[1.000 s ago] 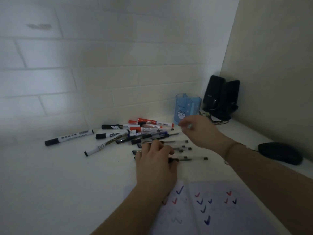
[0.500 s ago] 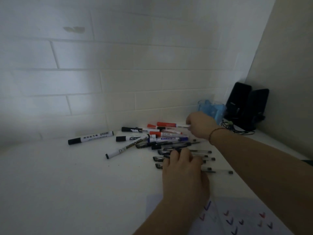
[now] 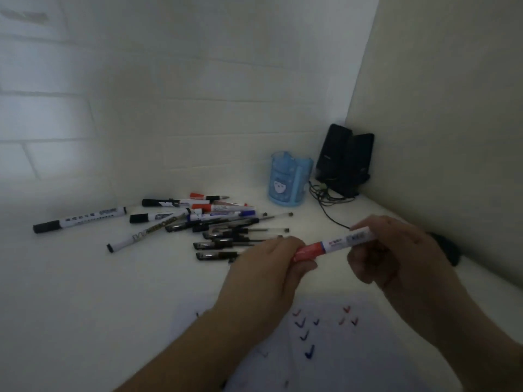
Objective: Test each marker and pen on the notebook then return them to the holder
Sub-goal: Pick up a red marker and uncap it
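Gripping a red marker [image 3: 334, 244] now lifted off the pile: left hand [image 3: 271, 267] on cap, right hand [image 3: 396, 250] on barrel; uncapping likely next, holder [image 3: 288, 179] looks empty

my only view is head-worn, looking forward and down across the desk [image 3: 85, 306] toward its back right corner, close over the near edge.

Translucent plastic holder [image 3: 290, 181]; paper notebook [image 3: 353, 349]
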### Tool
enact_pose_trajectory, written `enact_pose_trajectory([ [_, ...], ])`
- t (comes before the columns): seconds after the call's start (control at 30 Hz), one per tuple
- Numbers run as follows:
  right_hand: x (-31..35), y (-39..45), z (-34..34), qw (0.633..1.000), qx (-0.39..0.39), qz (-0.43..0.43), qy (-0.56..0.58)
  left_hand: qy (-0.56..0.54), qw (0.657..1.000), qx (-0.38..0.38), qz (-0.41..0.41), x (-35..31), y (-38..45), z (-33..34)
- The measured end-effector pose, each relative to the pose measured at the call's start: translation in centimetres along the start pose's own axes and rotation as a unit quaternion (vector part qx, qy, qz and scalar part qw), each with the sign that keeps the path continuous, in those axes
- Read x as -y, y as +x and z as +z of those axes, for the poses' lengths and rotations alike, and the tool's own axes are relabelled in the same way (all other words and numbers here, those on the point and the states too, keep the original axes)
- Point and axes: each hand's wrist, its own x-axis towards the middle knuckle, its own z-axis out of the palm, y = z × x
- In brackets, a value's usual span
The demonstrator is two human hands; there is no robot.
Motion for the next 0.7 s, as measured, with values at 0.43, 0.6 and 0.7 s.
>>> enact_pose_trajectory([
  [0.43,-3.0,-0.9,-0.2,0.985,0.098,-0.088,-0.114,-0.161,0.968,0.166,0.092,-1.9,0.4,-0.1],
  [0.6,-1.7,-1.1,-0.7,0.970,0.095,-0.136,-0.175,-0.191,0.960,0.195,0.062,-1.9,-0.3,-0.2],
  [0.7,-0.2,-0.7,-1.1,0.989,0.072,-0.107,-0.065,-0.188,0.962,0.200,0.011,-1.1,-0.5,-0.7],
])
